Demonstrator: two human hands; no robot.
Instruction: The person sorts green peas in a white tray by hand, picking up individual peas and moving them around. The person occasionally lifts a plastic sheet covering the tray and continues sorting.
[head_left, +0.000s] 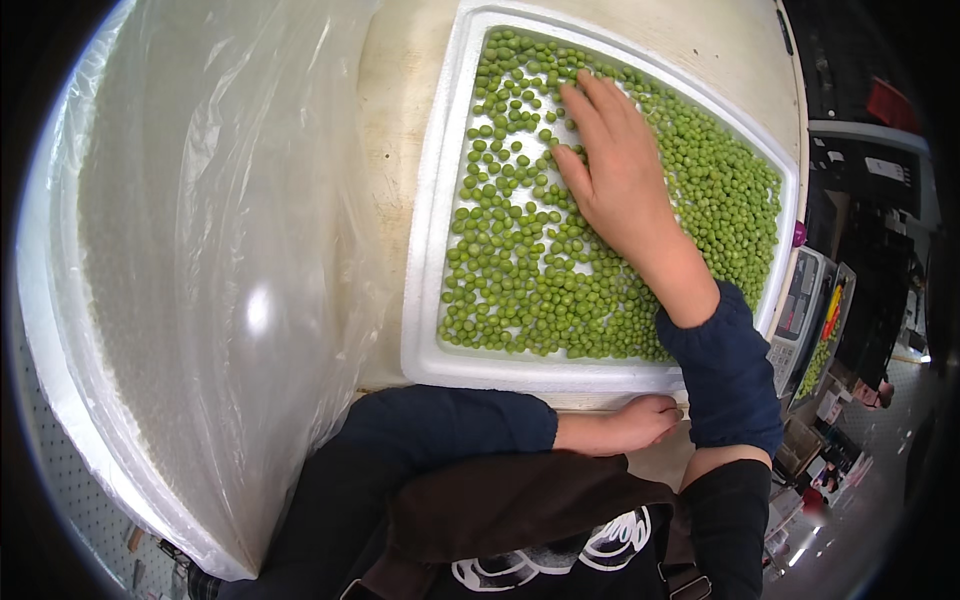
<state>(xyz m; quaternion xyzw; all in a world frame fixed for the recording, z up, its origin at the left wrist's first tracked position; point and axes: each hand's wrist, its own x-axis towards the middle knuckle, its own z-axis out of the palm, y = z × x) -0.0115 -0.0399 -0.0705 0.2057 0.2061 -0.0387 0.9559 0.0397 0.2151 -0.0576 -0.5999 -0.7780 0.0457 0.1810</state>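
Note:
My right hand (619, 161) reaches over a white foam tray (426, 225) of shelled green peas (570, 300). Its fingers are spread, the tips among the peas near the tray's far side. Nothing is seen gripped in it. The peas lie dense on the right and along the near side; white tray floor shows between scattered ones at the upper left. My left hand (649, 420) rests by the tray's near edge, with its forearm across my front. Its fingers are bent and mostly hidden, so whether they hold anything cannot be seen.
Clear plastic sheeting (255, 187) covers the left part of the pale tabletop (386, 150). Beyond the table's right edge stand a digital scale (796, 300) and another tray with peas (814, 371). A purple object (799, 234) sits by the tray's right rim.

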